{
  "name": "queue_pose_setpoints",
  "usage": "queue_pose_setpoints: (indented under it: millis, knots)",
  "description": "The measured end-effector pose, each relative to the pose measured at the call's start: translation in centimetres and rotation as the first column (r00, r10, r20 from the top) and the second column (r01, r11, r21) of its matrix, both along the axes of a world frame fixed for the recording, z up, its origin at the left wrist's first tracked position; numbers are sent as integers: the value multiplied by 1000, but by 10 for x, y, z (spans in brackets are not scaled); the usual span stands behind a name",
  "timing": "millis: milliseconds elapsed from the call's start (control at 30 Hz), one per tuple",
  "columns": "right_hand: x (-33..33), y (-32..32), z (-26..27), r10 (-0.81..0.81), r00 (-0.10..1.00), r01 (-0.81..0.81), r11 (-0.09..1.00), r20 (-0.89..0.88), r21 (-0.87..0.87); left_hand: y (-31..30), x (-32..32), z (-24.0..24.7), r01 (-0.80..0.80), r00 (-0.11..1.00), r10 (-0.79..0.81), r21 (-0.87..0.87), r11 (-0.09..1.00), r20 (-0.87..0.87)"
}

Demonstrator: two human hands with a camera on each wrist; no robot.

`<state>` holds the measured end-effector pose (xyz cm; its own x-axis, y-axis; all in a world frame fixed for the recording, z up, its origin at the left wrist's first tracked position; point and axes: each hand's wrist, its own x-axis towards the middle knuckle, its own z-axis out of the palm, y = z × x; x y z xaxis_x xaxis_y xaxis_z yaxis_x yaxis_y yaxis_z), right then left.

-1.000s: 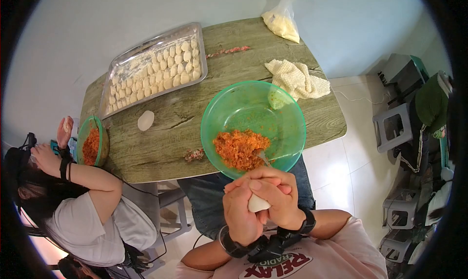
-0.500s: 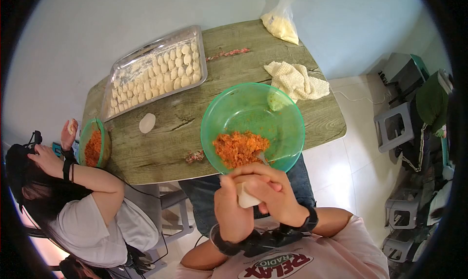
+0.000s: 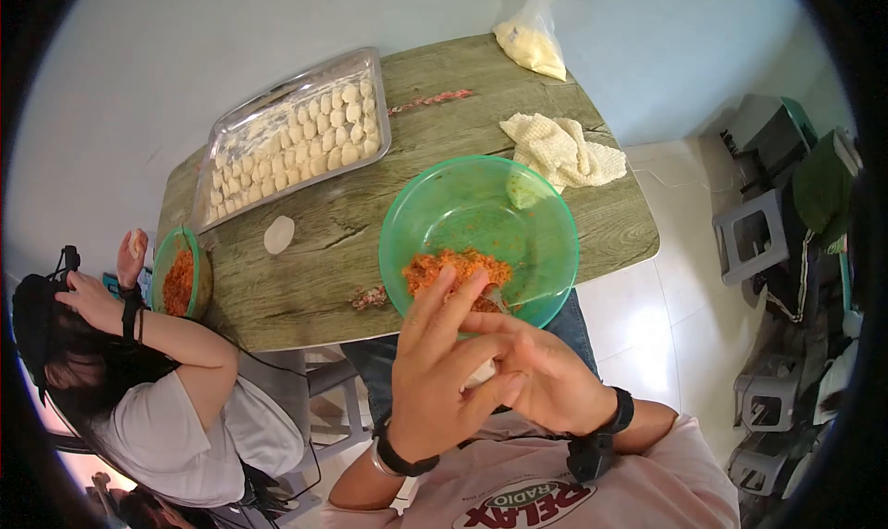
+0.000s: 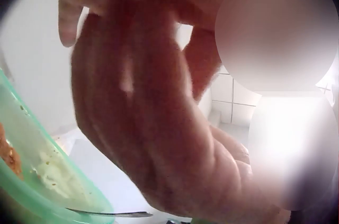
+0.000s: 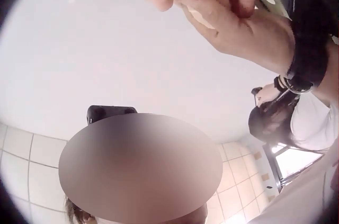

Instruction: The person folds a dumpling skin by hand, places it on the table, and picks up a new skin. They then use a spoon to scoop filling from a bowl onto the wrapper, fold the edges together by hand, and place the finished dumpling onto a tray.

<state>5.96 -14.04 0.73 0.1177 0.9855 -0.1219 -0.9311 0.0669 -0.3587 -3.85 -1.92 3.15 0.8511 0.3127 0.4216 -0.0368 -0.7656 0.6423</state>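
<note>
Over the near rim of the green bowl [image 3: 546,252], both hands are together at a white dumpling [image 3: 481,374], mostly covered by fingers. My left hand [image 3: 444,372] pinches it between thumb and curled fingers, while two other fingers point up and away. From the other side my right hand [image 3: 560,381] curls round it, thumb raised close to the left fingers. Orange-red filling [image 3: 430,268] lies in the bowl, partly behind my left fingertips. A metal utensil [image 4: 114,214] leans over the bowl's rim in the left wrist view.
A metal tray [image 3: 377,113] with rows of dumplings stands at the back left. One round wrapper [image 3: 278,235] lies on the wooden table [image 3: 342,196]. A cloth [image 3: 564,154] and a bag of yellowish contents [image 3: 532,50] are at right. Another person [image 3: 176,390] sits left beside a second bowl [image 3: 199,279].
Both hands were clasped tightly over the dumpling; now the clasp has loosened. My left hand has turned, back upward, with two fingers extended over the bowl. The right hand has shifted slightly right.
</note>
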Motion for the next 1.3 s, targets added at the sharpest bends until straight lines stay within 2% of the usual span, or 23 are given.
queue_pose_setpoints:
  millis: [133,167,233,333,367,400,433,500,533,600,633,933,1167,1267,1300]
  knots:
    - [0,1,7,-28,999,30,998,26,-55,5,-2,-4,49,996,-46,36,998,-80]
    - [1,-1,5,-28,999,29,998,25,-54,5,-2,-4,42,997,-42,-5,999,-68]
    - [1,-6,-2,-110,989,115,992,102,-44,4,-1,-4,35,998,-37,-46,998,-57]
    - [1,-4,-1,-142,972,158,985,186,-72,3,-1,-2,42,995,-47,-62,997,-87]
    - [2,-4,-2,-143,972,159,985,185,-72,1,-2,0,-23,995,23,-4,1000,-99]
    - [2,-4,-3,-167,952,184,982,257,-47,0,-2,2,-87,990,93,55,995,-107]
    - [2,-4,-3,-191,925,208,978,328,-19,0,-2,3,-86,990,92,54,995,-109]
    - [1,-3,1,-225,916,245,969,332,-20,3,-3,5,-154,987,160,-165,974,26]
    - [1,-3,3,-258,905,281,960,337,-20,5,-5,1,-152,987,158,-165,974,25]
    - [1,-3,3,-278,885,304,953,373,-11,9,-11,-9,-50,991,88,-347,937,97]
    - [2,-3,3,-296,864,325,946,408,-1,1,-3,-5,-132,967,206,-400,907,150]
    - [-3,-3,1,-297,753,365,931,586,2,-4,-1,-13,-154,961,248,-509,847,121]
    - [-5,-3,0,-312,735,382,924,601,13,-7,1,-16,-125,962,236,-548,827,136]
    - [-5,-3,-1,-294,684,396,918,668,0,-8,-2,-17,-138,959,256,-582,802,125]
    - [-4,-4,-3,-293,676,397,918,676,2,-6,-4,-21,-102,969,216,-593,799,123]
